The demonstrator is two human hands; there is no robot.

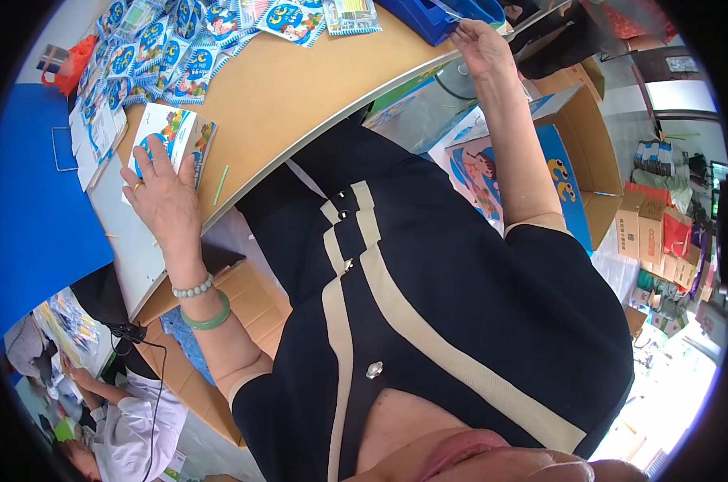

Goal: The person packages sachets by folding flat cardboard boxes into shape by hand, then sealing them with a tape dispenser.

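Left grip [168,198]: one, back turned upward, fingers [161,159] fanned apart and lightly bent, thumb [189,172] held out toward my right; unclenched. Left wrist [186,263]: one, nearly in line with the hand. Left forearm [219,333]: one, reaching forward and slanting out to my left.

Right grip [484,51]: one, well apart from the left and farther forward, inner side partly showing, digits bent inward; degree of closure unclear. Right wrist [499,80]: one, slightly flexed. Right forearm [518,140]: one, bare, extended forward, angled slightly inward.
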